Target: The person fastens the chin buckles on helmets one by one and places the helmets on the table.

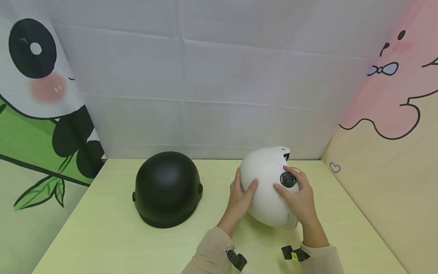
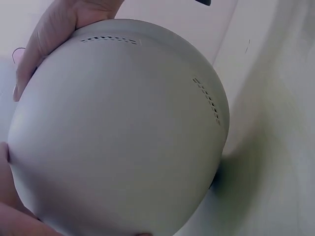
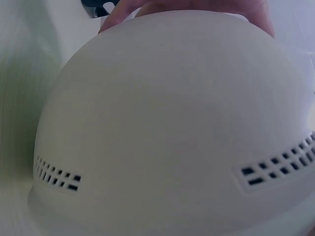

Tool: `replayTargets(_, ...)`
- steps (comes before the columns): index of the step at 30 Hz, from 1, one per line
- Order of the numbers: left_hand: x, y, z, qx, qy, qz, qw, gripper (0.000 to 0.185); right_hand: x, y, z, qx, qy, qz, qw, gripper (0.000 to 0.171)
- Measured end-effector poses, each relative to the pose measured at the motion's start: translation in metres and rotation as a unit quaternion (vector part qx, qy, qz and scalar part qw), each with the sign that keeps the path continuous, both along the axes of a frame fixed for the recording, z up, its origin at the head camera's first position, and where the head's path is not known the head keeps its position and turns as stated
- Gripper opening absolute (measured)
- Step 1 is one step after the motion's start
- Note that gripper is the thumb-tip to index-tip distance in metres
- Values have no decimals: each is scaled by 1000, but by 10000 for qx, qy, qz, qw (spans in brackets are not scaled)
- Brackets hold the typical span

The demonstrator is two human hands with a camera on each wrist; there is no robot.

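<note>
White helmet [image 1: 265, 190] tilted on worktop [image 1: 102, 228] — left hand [image 1: 239, 199] and right hand [image 1: 297, 198] hold it | black helmet [image 1: 167, 194] sits left

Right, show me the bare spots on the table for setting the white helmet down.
Bare tabletop lies in front of the black helmet, and also along the right wall. It is crowded where the left hand and right hand hold the white helmet.
</note>
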State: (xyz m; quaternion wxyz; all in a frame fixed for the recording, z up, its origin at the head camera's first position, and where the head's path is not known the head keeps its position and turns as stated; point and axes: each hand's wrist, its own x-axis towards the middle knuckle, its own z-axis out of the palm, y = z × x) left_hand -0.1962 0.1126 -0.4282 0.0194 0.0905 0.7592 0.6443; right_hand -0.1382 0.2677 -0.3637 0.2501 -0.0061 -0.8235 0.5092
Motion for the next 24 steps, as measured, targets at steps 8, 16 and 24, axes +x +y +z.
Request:
replayTargets(8,-2,-1,15,-439,8,-79,9990,82,-13,17,-18,-509,-155,-105,9985,59)
replayTargets(16,-2,-2,21,-671,10,-150,9976,83,-15,21,-21,-785,-322,-187,9962,61)
replayTargets(24,-1,-1,22,-848,47,-174,9962,83,-13,21,-22,-1172,-449,-291,9917,60)
